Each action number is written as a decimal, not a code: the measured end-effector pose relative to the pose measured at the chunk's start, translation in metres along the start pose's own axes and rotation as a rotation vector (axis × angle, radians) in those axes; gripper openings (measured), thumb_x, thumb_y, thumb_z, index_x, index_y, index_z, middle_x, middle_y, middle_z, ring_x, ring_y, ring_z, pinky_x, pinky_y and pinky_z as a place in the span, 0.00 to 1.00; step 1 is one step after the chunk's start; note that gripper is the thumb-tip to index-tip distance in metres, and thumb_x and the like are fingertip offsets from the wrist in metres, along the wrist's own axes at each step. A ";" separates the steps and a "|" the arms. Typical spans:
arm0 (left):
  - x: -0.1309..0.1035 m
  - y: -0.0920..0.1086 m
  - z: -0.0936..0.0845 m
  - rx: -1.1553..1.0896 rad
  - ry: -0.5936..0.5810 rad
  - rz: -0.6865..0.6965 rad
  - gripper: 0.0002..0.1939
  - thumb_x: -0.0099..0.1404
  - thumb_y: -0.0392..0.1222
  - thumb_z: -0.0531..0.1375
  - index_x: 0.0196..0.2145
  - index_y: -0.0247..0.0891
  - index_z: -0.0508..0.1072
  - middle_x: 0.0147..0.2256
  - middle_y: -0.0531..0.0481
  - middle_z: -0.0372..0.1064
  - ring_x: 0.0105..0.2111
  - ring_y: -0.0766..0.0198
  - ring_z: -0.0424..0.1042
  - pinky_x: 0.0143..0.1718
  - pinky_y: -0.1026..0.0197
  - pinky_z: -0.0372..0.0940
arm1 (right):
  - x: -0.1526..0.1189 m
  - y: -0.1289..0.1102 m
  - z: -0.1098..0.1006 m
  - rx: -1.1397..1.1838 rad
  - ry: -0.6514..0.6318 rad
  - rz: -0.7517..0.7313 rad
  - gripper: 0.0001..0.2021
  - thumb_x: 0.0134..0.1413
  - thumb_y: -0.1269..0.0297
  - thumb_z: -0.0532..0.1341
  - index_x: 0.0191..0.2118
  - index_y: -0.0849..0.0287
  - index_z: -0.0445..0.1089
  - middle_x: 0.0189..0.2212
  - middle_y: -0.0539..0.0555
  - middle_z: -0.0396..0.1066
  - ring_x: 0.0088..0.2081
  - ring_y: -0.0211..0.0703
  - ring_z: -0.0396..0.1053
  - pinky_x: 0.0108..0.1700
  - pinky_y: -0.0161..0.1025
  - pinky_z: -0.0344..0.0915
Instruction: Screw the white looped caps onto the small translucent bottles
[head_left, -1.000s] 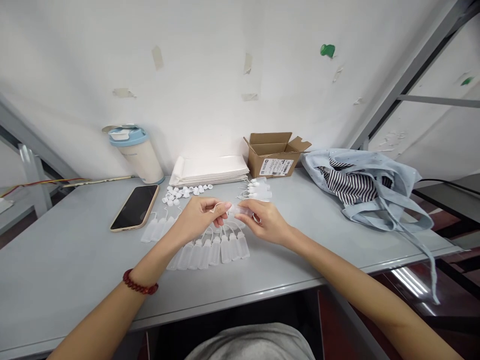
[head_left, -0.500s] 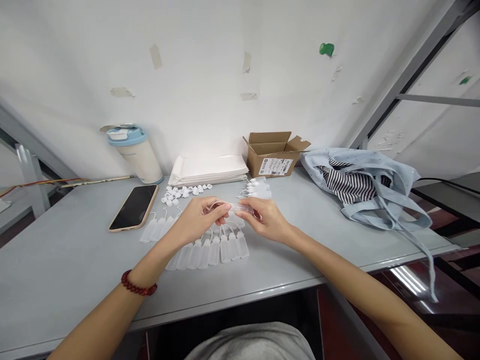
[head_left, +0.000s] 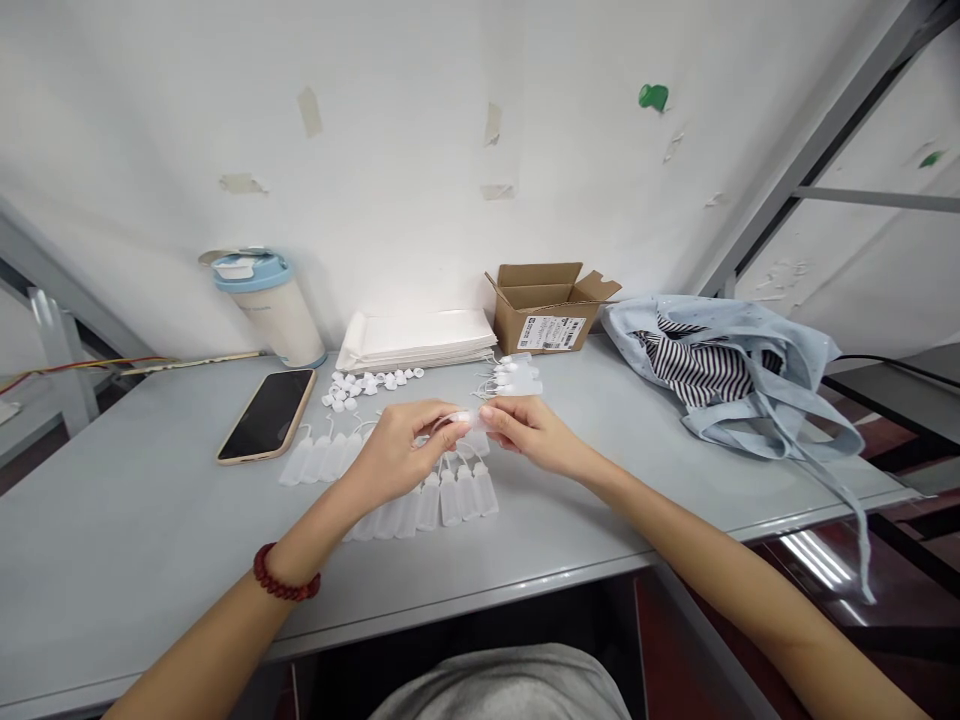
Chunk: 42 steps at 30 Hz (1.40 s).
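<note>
My left hand (head_left: 409,445) pinches the nozzle end of a small translucent plastic squeeze bottle (head_left: 475,420). From the right, my right hand (head_left: 536,432) closes around its body, so the fingertips of both hands nearly meet. Most of this bottle is hidden by my fingers. Below the hands lies a row of similar bottles (head_left: 448,497), each with a thin curved tube on top. More such bottles (head_left: 319,458) lie to the left, partly behind my left hand. Small white caps (head_left: 345,392) are scattered just beyond. Another group of bottles (head_left: 517,376) rests behind my right hand.
Behind the caps is a stack of white envelopes (head_left: 427,335), beside an open cardboard box (head_left: 547,315). A phone (head_left: 268,415) and a blue-lidded tumbler (head_left: 274,310) stand left. On the right lies a light blue cloth bag (head_left: 720,360), its strap hanging over the table (head_left: 600,520) edge.
My left hand has shifted slightly right, closer to my right hand. My right fingers now sit nearer the bottle's nozzle end, covering more of it. The things on the table stay put.
</note>
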<state>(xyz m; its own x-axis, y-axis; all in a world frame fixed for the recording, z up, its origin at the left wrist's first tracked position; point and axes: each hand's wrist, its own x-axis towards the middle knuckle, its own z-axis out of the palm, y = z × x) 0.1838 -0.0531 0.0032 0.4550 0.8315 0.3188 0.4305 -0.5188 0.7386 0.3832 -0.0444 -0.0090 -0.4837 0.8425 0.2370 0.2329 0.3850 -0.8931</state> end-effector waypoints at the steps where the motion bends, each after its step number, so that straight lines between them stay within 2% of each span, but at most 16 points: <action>1: 0.000 -0.001 0.000 0.026 -0.003 0.031 0.15 0.67 0.49 0.53 0.31 0.37 0.74 0.26 0.51 0.71 0.26 0.65 0.68 0.29 0.65 0.60 | 0.001 0.000 -0.001 0.086 -0.039 0.056 0.23 0.61 0.47 0.52 0.21 0.59 0.55 0.18 0.45 0.54 0.20 0.31 0.51 0.23 0.33 0.50; 4: 0.000 -0.002 0.001 0.095 0.000 0.082 0.15 0.68 0.47 0.53 0.33 0.37 0.74 0.27 0.50 0.71 0.27 0.65 0.67 0.30 0.64 0.59 | 0.003 0.001 -0.004 0.219 -0.117 0.140 0.24 0.60 0.46 0.53 0.22 0.59 0.55 0.18 0.45 0.54 0.18 0.29 0.52 0.22 0.32 0.49; 6: 0.000 -0.002 0.001 0.132 0.027 0.076 0.15 0.67 0.48 0.53 0.33 0.36 0.73 0.28 0.49 0.71 0.28 0.64 0.66 0.30 0.64 0.59 | 0.003 0.001 -0.004 0.183 -0.078 0.120 0.22 0.60 0.47 0.54 0.24 0.60 0.60 0.20 0.46 0.58 0.19 0.30 0.56 0.23 0.32 0.53; 8: 0.001 -0.001 0.001 0.143 0.071 0.037 0.15 0.67 0.49 0.53 0.32 0.37 0.72 0.27 0.50 0.70 0.28 0.64 0.66 0.29 0.64 0.59 | 0.002 0.002 -0.003 0.066 0.024 0.046 0.17 0.59 0.50 0.58 0.31 0.62 0.66 0.24 0.49 0.65 0.22 0.33 0.61 0.25 0.33 0.58; 11: 0.002 0.000 0.000 0.056 0.098 -0.059 0.17 0.66 0.52 0.53 0.29 0.38 0.71 0.25 0.51 0.69 0.27 0.63 0.67 0.28 0.64 0.60 | 0.002 0.005 -0.002 -0.170 0.162 -0.132 0.14 0.57 0.55 0.61 0.41 0.61 0.69 0.33 0.54 0.71 0.30 0.37 0.66 0.28 0.33 0.63; 15: 0.004 0.000 -0.003 -0.146 0.002 -0.185 0.21 0.66 0.55 0.53 0.24 0.37 0.70 0.23 0.51 0.69 0.25 0.64 0.70 0.30 0.63 0.65 | 0.000 0.013 -0.001 -0.387 0.208 -0.340 0.13 0.62 0.57 0.57 0.44 0.60 0.69 0.35 0.57 0.72 0.32 0.40 0.66 0.30 0.36 0.65; 18: 0.005 -0.002 -0.006 -0.245 -0.085 -0.237 0.23 0.66 0.57 0.53 0.23 0.37 0.69 0.21 0.51 0.69 0.23 0.64 0.70 0.31 0.62 0.66 | -0.001 0.015 0.001 -0.440 0.218 -0.405 0.13 0.63 0.57 0.55 0.43 0.60 0.69 0.32 0.56 0.71 0.30 0.39 0.64 0.30 0.36 0.63; 22: 0.003 -0.001 -0.004 -0.217 -0.095 -0.233 0.22 0.65 0.56 0.54 0.23 0.37 0.70 0.20 0.52 0.69 0.22 0.64 0.70 0.28 0.63 0.65 | -0.001 0.011 0.002 -0.327 0.203 -0.297 0.14 0.62 0.55 0.56 0.38 0.61 0.70 0.29 0.53 0.70 0.27 0.37 0.62 0.29 0.35 0.60; 28: 0.000 -0.003 0.007 0.086 0.081 -0.020 0.16 0.67 0.50 0.54 0.28 0.38 0.72 0.26 0.50 0.73 0.26 0.64 0.68 0.28 0.63 0.60 | 0.001 0.008 -0.002 0.016 0.115 0.017 0.17 0.56 0.50 0.59 0.34 0.62 0.70 0.18 0.45 0.58 0.20 0.34 0.58 0.24 0.34 0.56; 30: 0.000 -0.005 0.008 0.079 0.091 -0.021 0.16 0.67 0.50 0.54 0.29 0.38 0.72 0.26 0.50 0.73 0.27 0.63 0.70 0.29 0.63 0.60 | 0.002 0.008 -0.004 0.084 0.083 0.067 0.18 0.55 0.49 0.59 0.33 0.62 0.70 0.17 0.44 0.57 0.20 0.34 0.59 0.25 0.34 0.57; 33: 0.001 -0.006 0.007 -0.071 0.049 -0.123 0.18 0.67 0.52 0.54 0.28 0.37 0.72 0.26 0.50 0.73 0.28 0.63 0.72 0.30 0.64 0.63 | 0.004 0.008 -0.005 0.115 0.082 0.047 0.17 0.53 0.50 0.61 0.34 0.63 0.70 0.21 0.46 0.62 0.22 0.33 0.60 0.26 0.34 0.59; 37: 0.002 -0.006 0.004 -0.234 -0.024 -0.230 0.24 0.67 0.56 0.52 0.24 0.35 0.72 0.22 0.50 0.71 0.24 0.64 0.72 0.30 0.63 0.66 | 0.004 0.010 -0.002 0.086 0.118 -0.035 0.16 0.53 0.54 0.62 0.41 0.62 0.72 0.29 0.51 0.69 0.25 0.34 0.62 0.31 0.36 0.63; 42: 0.001 -0.003 0.004 -0.253 -0.031 -0.264 0.22 0.67 0.55 0.53 0.25 0.35 0.71 0.20 0.51 0.70 0.22 0.66 0.70 0.28 0.64 0.65 | 0.004 0.010 -0.002 -0.040 0.178 -0.123 0.12 0.54 0.60 0.62 0.41 0.61 0.73 0.38 0.55 0.74 0.31 0.37 0.65 0.35 0.36 0.63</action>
<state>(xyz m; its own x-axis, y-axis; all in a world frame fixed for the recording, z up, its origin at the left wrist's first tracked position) 0.1861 -0.0512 -0.0010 0.3792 0.9217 0.0823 0.3315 -0.2183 0.9178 0.3851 -0.0367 -0.0165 -0.3544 0.8401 0.4106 0.2160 0.5007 -0.8382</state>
